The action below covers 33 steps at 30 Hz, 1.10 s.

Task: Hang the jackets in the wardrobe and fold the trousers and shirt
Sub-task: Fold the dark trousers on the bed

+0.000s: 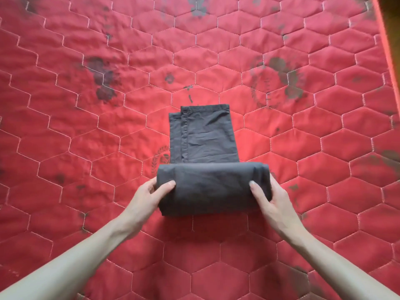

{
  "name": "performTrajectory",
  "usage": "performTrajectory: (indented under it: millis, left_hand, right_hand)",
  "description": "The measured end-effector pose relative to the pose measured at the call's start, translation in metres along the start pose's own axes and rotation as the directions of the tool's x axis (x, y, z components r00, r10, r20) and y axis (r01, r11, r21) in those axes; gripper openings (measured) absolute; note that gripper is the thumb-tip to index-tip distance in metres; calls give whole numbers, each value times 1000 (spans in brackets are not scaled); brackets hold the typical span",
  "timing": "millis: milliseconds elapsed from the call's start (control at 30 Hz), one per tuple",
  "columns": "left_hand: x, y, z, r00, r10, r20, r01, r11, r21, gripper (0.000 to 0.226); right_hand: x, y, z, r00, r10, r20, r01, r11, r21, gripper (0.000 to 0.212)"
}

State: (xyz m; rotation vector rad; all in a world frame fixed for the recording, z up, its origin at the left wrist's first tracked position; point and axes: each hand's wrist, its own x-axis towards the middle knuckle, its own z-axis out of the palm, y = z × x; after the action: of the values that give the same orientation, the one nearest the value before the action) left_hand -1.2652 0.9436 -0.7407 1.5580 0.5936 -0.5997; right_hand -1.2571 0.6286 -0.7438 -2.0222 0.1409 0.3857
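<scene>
- Dark grey trousers (207, 165) lie near the middle of a red quilted mattress (86, 105), stitched in a pale hexagon pattern.
- Near part of the trousers is gathered into a thick roll or fold running left to right; far part lies flat, leg ends pointing away from the person, hems stacked a little out of line, one edge showing to the left.
- Whether the near bundle is rolled or just folded over: cannot tell.
- Left hand (151, 194) holds the left end of the bundle. Thumb lies across the top of the cloth, pointing inward; fingers curl round the end and go out of sight behind and under it.
- Right hand (269, 200) mirrors it on the right end. Thumb on top of the cloth, pointing up and inward; fingers wrapped round the end, tips hidden.
- Both hands half closed, cupped to the bundle's thickness rather than clenched.
- Both forearms bare, entering from the lower corners and converging on the bundle; wrists roughly straight, palms facing each other across the cloth.
- Bundle rests on the mattress between the hands; a shadow shows along its near underside.
- Mattress carries dark smudges and faded wreath-like printed marks; one mark sits just left of the flat leg section.
- Mattress edge, with orange piping (387, 40), runs down the upper right.
</scene>
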Motion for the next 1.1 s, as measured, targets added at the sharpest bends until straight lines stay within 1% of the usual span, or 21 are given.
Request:
performTrajectory:
  millis: [67,133,200,267,300,333,367,400,433,467,500,533,567,600,667,733,833,933,1033,1067,1100]
  left_hand:
    - [4,-11,14,999,30,-38,-29,1000,8,29]
    - [8,-21,24,995,72,-76,-67,996,62,40]
    - [16,-34,28,984,88,-155,-65,987,149,39]
    - [19,-36,33,962,101,-254,-32,965,261,41]
    - [18,-35,38,946,114,-305,-9,946,325,50]
    - [15,-34,42,914,177,-366,-4,904,427,62]
    - [13,-34,46,865,313,-392,-46,827,560,75]
    - [11,-35,47,809,479,-340,-118,699,706,82]
    - [10,-37,47,756,620,-210,-210,534,819,83]
    - [11,-41,45,724,688,-34,-300,359,884,83]
    - [12,-46,43,711,689,140,-377,206,903,85]
    - [13,-51,40,714,641,282,-430,84,899,88]
    - [14,-55,39,729,572,376,-457,-1,889,93]
    - [16,-60,38,748,506,429,-465,-60,883,99]
    - [19,-65,41,785,427,449,-440,-126,889,110]
    - [22,-68,46,800,429,419,-395,-149,906,109]
    - [22,-68,55,792,474,385,-361,-144,921,90]
    - [18,-59,58,804,459,378,-378,-96,921,82]
    - [11,-33,50,779,465,419,-488,32,872,69]
    - [8,-22,45,773,476,420,-524,105,845,68]
    - [5,-9,40,778,475,411,-552,206,808,67]
  right_hand:
    - [20,3,15,998,37,-57,-40,998,-51,27]
    - [40,14,28,993,69,-93,-81,987,-138,36]
    - [53,24,39,992,58,-113,-86,961,-261,39]
    - [57,28,46,989,-22,-150,-35,929,-368,45]
    - [58,30,47,982,-86,-169,5,902,-433,53]
    - [58,31,46,968,-166,-187,48,858,-511,64]
    - [57,33,43,946,-265,-186,106,795,-597,72]
    - [55,36,38,919,-368,-139,187,719,-670,75]
    - [52,40,32,890,-454,-46,290,640,-712,74]
    - [49,43,26,860,-505,72,395,569,-721,73]
    - [44,47,23,839,-509,192,477,519,-709,74]
    - [38,52,20,828,-477,294,529,491,-692,81]
    - [32,57,19,825,-425,372,554,482,-679,90]
    - [28,60,18,828,-371,422,559,481,-675,98]
    - [25,62,16,835,-316,451,550,494,-673,107]
    - [26,60,16,840,-311,445,542,521,-659,109]
    - [29,56,16,832,-320,452,553,534,-640,107]
    - [33,48,10,817,-309,488,571,552,-607,102]
    - [38,35,-8,817,-342,464,567,620,-542,80]
    - [38,30,-15,818,-358,450,565,647,-513,73]
    - [38,25,-21,819,-375,434,563,669,-485,67]
